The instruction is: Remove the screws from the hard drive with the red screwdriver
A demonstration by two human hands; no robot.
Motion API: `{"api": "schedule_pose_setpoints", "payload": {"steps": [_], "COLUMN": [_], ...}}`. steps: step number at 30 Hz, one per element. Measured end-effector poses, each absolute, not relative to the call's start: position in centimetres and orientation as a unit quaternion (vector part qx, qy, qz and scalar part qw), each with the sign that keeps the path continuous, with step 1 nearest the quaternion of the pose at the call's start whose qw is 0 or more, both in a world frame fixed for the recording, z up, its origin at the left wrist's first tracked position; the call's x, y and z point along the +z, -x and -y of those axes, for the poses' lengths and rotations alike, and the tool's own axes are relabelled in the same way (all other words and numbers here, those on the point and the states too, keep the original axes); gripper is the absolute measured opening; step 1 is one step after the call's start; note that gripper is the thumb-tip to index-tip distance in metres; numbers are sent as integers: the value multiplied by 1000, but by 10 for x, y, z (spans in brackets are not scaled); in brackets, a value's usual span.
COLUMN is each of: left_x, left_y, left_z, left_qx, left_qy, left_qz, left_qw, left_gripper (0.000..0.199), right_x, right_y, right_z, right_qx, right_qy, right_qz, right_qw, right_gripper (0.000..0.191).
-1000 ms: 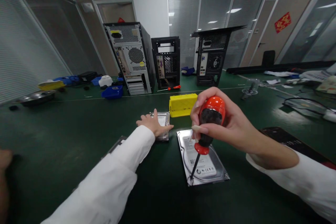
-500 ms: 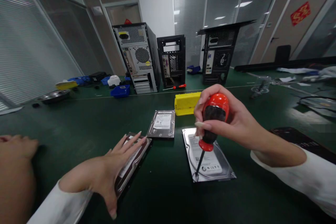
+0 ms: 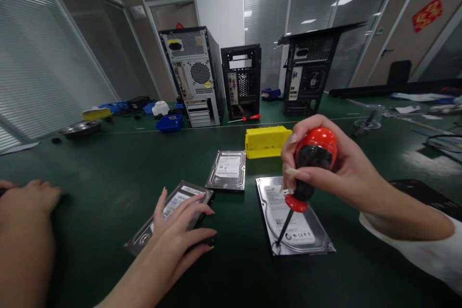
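In the head view, the right hand [image 3: 344, 180] is wrapped around the red-and-black grip of a screwdriver [image 3: 314, 156], the thumb laid along its near side. The shaft slants from the grip nearer and leftward, its tip at the near left corner of the right hard drive [image 3: 301, 226]. Whether it sits in a screw is too small to tell.

That drive lies flat on the green table [image 3: 104, 183], its long axis running from far to near, the near end slightly to the right. The right hand is the nearer one, above the drive's right side; its forearm comes in from the near right, the wrist off to the right of the drive.

The left hand [image 3: 173, 238] reaches in from the near left, palm down, its fingers loosely spread over the left hard drive [image 3: 177, 198], which lies diagonally from near left to far right. I cannot tell whether the fingers touch it.

A middle hard drive [image 3: 228, 168] lies farther off between these two, just left of a yellow bin [image 3: 267, 143]. Another person's hand [image 3: 39, 197] is at the far left.
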State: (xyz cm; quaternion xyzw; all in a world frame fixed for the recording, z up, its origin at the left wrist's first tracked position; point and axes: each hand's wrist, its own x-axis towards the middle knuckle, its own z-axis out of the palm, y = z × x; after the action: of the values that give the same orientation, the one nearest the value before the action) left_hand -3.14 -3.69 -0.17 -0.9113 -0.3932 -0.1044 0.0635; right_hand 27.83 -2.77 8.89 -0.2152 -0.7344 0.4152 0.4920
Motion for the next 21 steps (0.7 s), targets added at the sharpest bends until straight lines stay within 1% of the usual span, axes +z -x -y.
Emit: {"api": "schedule_pose_setpoints", "payload": {"steps": [4,12,15,21], "left_x": [-13,-28,-32,-31], "left_y": [27,26,29,32], "left_z": [44,46,49,56], "left_qx": [-125,-165,-172,-174], "left_qy": [911,890,881,891], "left_qz": [373,369,377,348], "left_qw": [126,213,228,234], "left_gripper": [37,30,28,33], "right_x": [86,86,86,85], "right_y": [-280,-282,-281,-281], "right_z": [27,27,27,28], "right_qx": [427,428,424,424], "right_qy": [210,214,215,215], "right_qz": [724,721,723,721], "right_qw": [500,500,501,504], "right_gripper": [30,29,29,29]}}
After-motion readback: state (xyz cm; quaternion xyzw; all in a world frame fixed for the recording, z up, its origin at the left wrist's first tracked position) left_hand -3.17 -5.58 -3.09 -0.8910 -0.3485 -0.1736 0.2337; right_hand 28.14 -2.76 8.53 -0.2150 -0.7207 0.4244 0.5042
